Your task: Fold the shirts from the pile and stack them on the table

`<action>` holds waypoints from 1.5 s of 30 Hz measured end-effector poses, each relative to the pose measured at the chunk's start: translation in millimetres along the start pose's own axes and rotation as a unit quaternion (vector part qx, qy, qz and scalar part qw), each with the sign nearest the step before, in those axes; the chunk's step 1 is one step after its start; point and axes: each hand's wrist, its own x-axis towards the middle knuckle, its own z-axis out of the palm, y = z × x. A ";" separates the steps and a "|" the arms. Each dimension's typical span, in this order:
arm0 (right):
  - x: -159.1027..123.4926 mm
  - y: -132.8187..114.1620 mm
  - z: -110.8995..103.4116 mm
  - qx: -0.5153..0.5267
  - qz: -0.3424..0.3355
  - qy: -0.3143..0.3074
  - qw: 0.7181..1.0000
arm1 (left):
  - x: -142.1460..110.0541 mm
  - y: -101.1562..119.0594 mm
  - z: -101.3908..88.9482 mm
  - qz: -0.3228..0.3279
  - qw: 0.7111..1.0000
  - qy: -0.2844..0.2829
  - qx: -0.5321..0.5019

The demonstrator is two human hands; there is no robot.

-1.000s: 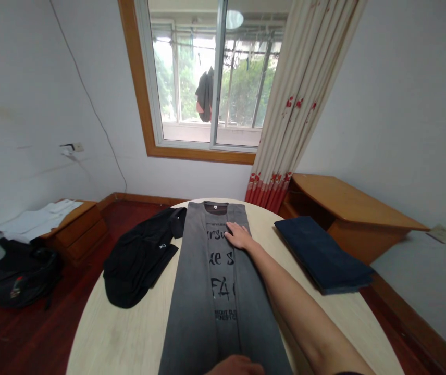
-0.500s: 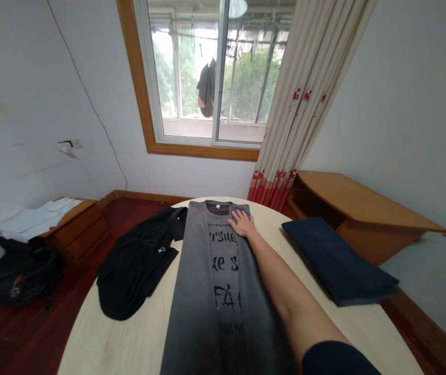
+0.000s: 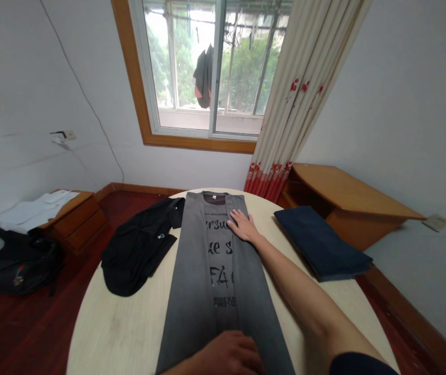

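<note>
A grey T-shirt [image 3: 191, 281] with dark lettering lies lengthwise on the round pale table [image 3: 121, 333], both sides folded in toward the middle. My right hand [image 3: 242, 226] rests flat on the right folded flap near the collar, fingers stretched out. Down at the near hem, my left hand [image 3: 228, 354] presses on the shirt with its fingers lying flat; only part of it shows at the bottom edge.
A crumpled black garment [image 3: 137, 250] lies left of the shirt. A folded navy garment [image 3: 320, 242] sits at the table's right edge. Beyond stand a wooden desk [image 3: 348, 195], a curtain [image 3: 297, 99], a window, a low cabinet [image 3: 70, 216] and a black bag [image 3: 20, 265].
My right hand slid back from the collar toward me along the right flap. My left hand has come back into view on the near hem.
</note>
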 end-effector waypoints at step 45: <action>-316.6 -1.9 -40.5 0.259 -0.162 -0.048 0.951 | -144.1 57.0 -107.4 -0.208 0.978 0.033 0.009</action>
